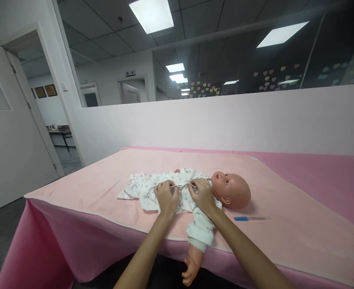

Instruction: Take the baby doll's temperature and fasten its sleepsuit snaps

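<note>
A baby doll (232,190) lies on its back with its head to the right, dressed in a white printed baby outfit (149,198). Over its chest, my left hand (167,197) and my right hand (203,194) are side by side with fingers pinched. A thin white tie (181,186) runs between the fingertips of both hands; whether it is a loose string or the garment's edge is hard to make out. The doll's near sleeve (201,226) and its bare hand (191,267) hang over the table's front edge, below my right wrist.
A pen with a blue cap (241,218) lies right of the doll's head. Beneath is a peach pad (98,180) over a pink cloth (53,237) that drapes down the front. A white half wall (225,124) with glass above stands behind; an open door (17,120) is at left.
</note>
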Motion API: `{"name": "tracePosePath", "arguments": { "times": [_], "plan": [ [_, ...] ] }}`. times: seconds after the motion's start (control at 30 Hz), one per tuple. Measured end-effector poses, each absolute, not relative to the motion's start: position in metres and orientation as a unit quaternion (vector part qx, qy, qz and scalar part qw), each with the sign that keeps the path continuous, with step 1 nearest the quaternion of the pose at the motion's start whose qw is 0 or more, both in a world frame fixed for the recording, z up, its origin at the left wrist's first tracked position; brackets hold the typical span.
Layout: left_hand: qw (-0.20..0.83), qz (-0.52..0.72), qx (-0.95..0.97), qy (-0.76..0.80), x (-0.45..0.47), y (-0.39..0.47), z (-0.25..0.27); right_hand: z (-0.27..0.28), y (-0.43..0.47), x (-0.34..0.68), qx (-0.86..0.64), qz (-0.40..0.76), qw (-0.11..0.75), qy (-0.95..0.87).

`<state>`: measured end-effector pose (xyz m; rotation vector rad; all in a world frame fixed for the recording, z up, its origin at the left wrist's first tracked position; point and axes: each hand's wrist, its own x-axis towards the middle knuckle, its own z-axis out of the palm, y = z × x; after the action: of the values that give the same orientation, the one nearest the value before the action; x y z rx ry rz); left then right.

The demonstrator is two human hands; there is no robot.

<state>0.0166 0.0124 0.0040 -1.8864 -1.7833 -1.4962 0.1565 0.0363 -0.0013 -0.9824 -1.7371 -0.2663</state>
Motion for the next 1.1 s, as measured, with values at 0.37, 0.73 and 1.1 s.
{"name": "tracePosePath", "arguments": {
  "times": [0.37,0.73,1.1],
  "plan": [
    [0.067,-0.518,-0.630,-0.575,0.0154,0.0131,0.0039,-0.0011,0.0352,0.1565,-0.408,-0.105,0.539,-0.729],
    [0.113,-0.464,-0.631,-0.611,0.0179,0.0140,0.0015,-0.0011,0.0357,0.1560,-0.407,-0.115,0.541,-0.727],
    [0.123,-0.457,-0.627,-0.619,0.0174,0.0158,-0.0012,-0.0013,0.0365,0.1564,-0.411,-0.112,0.532,-0.732]
  ]
}}
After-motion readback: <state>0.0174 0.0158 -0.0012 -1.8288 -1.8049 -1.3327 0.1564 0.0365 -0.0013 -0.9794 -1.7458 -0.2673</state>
